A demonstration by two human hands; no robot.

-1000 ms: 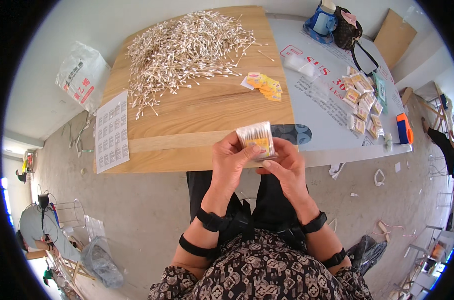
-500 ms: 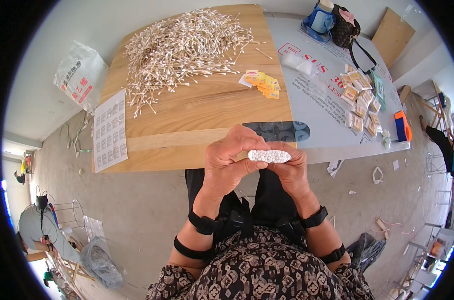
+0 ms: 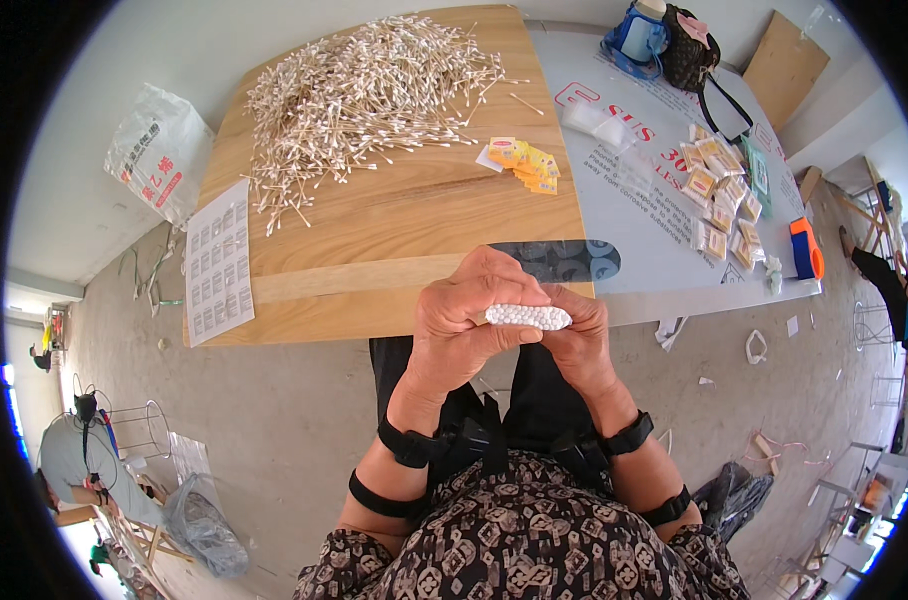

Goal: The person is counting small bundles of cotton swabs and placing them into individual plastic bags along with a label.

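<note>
Gripped between both hands – a bundle of cotton swabs, white tips up, held just off the near edge of the wooden table. Left hand wrapped around it from nine o'clock, right hand pinching from three. Up at twelve o'clock, a loose swab heap; yellow packets at one – well apart.

Wooden table has a big cotton swab pile at 11 o'clock, yellow packets at 2, paper sheet at 8.

Smooth wooden tabletop, cotton-tipped swabs
</note>
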